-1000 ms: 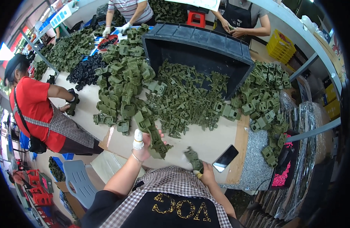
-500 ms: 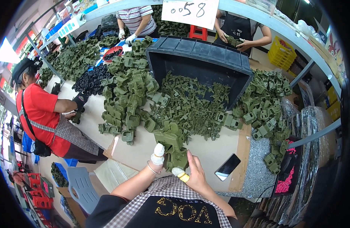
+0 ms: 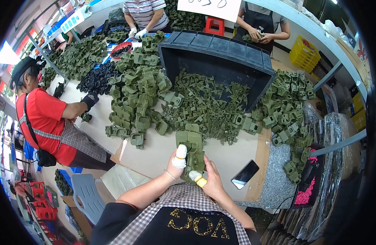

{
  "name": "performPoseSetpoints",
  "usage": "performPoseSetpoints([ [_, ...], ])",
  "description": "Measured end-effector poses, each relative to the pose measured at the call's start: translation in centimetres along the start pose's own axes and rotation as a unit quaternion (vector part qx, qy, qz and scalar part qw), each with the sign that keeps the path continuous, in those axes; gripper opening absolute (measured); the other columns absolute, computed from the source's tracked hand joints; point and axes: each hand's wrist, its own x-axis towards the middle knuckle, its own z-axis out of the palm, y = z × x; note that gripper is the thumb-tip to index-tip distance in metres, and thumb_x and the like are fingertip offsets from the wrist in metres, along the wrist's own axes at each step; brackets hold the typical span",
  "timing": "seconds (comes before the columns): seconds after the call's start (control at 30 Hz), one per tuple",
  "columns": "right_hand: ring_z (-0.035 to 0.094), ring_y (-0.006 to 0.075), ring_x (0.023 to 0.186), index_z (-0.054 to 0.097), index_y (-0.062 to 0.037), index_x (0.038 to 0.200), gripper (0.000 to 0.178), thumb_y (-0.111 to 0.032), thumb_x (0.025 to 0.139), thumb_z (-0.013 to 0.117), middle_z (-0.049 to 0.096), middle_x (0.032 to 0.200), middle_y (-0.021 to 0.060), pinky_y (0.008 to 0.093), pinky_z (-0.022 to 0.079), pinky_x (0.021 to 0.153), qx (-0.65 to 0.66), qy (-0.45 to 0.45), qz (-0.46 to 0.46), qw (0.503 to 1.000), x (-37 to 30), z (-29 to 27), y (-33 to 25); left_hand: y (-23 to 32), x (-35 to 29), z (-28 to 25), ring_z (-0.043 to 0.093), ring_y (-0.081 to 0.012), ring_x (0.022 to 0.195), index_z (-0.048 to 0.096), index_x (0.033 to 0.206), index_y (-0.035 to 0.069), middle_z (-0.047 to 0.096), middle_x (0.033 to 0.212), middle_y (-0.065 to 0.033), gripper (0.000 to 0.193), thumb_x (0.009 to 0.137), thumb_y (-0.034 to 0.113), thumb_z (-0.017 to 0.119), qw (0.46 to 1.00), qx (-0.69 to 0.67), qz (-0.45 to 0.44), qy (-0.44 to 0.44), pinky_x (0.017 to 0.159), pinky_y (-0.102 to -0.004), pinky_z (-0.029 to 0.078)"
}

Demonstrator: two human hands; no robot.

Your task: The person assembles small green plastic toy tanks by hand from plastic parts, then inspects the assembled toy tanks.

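Note:
An olive-green plastic toy vehicle body (image 3: 191,143) is held between my two hands at the near side of the table. My left hand (image 3: 176,163), its thumb wrapped in white with a yellow band, grips the body's left side. On the other side, my right hand (image 3: 211,178) has its fingers along the edge and its thumb, in a white and yellow cover, pressed on the near end. Just beyond lies a heap of small green plastic parts (image 3: 208,110), spilling from a tipped black crate (image 3: 214,53).
Green vehicle bodies (image 3: 135,102) are piled left of the crate, more (image 3: 284,110) on its right. A phone (image 3: 245,174) lies right of my hands. Black wheels (image 3: 99,83) are heaped near a co-worker in red (image 3: 45,118). A grey chair (image 3: 88,198) stands at left.
My hands have lifted the vehicle body slightly and turned it more upright in view. My left hand has shifted right and up along it. The co-worker's gloved hand at left has moved up slightly.

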Motion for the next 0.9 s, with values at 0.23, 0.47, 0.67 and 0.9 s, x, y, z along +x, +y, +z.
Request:
performPoseSetpoints([
  [0.23,0.047,0.0292,0.101,0.024,0.0006,0.126,0.073,-0.009,0.068,0.067,0.043,0.109,0.0165,0.0339,0.041,0.086,0.072,-0.001,0.014,0.997,0.3,0.4,1.0,-1.0,0.1,0.1,0.055,-0.0169,0.092,0.045,0.110,0.001,0.056,0.101,-0.0094,0.031,0.085,0.019,0.046,0.988,0.132,0.073,0.012,0.081,-0.0297,0.044],
  [0.47,0.046,0.0309,0.101,0.023,0.0040,0.124,0.072,-0.009,0.068,0.066,0.041,0.109,0.0185,0.0347,0.040,0.085,0.090,-0.013,0.033,0.995,0.5,1.0,2.3,-3.8,1.1,-1.3,0.056,-0.0171,0.091,0.046,0.110,0.001,0.057,0.101,-0.0095,0.029,0.086,0.016,0.044,0.972,0.221,0.072,0.032,0.080,-0.0299,0.045],
  [0.67,0.044,0.0305,0.105,0.022,0.0058,0.124,0.072,-0.008,0.068,0.066,0.039,0.113,0.0193,0.0343,0.038,0.088,-0.024,-0.008,0.045,0.999,0.4,0.9,0.4,-4.6,1.3,-1.5,0.056,-0.0173,0.090,0.046,0.110,0.001,0.056,0.102,-0.0097,0.028,0.087,0.017,0.041,0.984,0.159,0.082,0.026,0.080,-0.0301,0.046],
  [0.9,0.048,0.0254,0.104,0.022,0.0041,0.124,0.070,-0.008,0.071,0.066,0.044,0.114,0.0191,0.0331,0.039,0.088,0.151,-0.047,0.026,0.987,1.1,1.7,3.9,-4.2,1.2,-1.3,0.056,-0.0220,0.093,0.044,0.108,0.001,0.056,0.100,-0.0130,0.030,0.082,0.016,0.048,0.993,0.103,0.040,0.040,0.080,-0.0312,0.043],
])
